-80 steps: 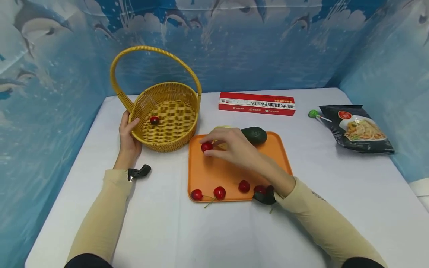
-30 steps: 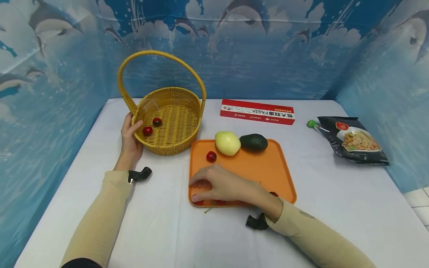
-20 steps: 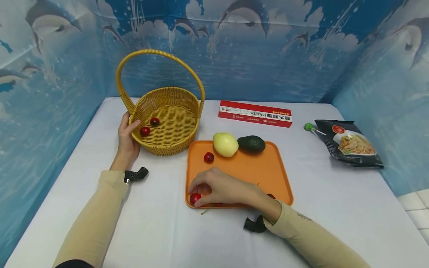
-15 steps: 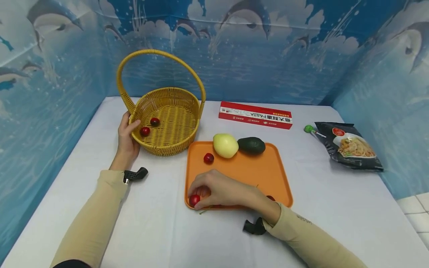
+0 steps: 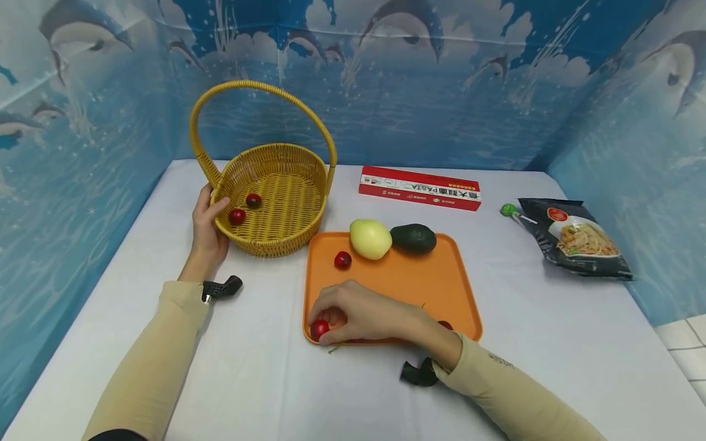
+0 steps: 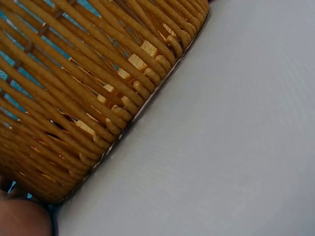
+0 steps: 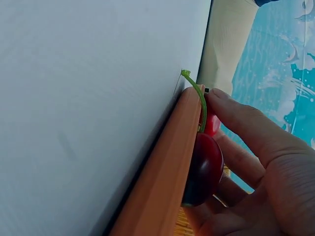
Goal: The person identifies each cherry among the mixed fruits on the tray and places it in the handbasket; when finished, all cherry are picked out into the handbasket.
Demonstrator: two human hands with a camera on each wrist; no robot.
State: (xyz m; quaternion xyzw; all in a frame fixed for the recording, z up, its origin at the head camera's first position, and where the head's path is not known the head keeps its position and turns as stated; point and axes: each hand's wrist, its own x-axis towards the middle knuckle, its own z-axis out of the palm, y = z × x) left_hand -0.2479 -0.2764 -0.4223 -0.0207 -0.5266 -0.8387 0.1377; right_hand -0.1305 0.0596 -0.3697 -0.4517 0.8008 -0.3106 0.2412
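- The left arm [image 5: 154, 355] stretches up from the lower left of the frame, its left hand [image 5: 209, 229] just left of centre.
- That hand grips the basket [image 5: 292, 214] by its left side, thumb over the rim; the other fingers are mostly out of my sight.
- The right arm [image 5: 524, 386] slants in from the lower right, the right hand [image 5: 361, 312] arched over the lower part of the tray [image 5: 427, 285], knuckles up.
- This hand is narrow: thumb and fingers pinch the corner cherry [image 5: 320, 329] at the tray's lower left.
- From the right wrist, a second cherry [image 7: 204, 167] shows just beside the pinched one, with a green stem [image 7: 203, 105] curving past the tray's rim.
- Two loose cherries [image 5: 237, 216] lie in the basket, upper left.
- Along the tray's top sit a yellow fruit [image 5: 371, 239] and an avocado [image 5: 413, 239], side by side.
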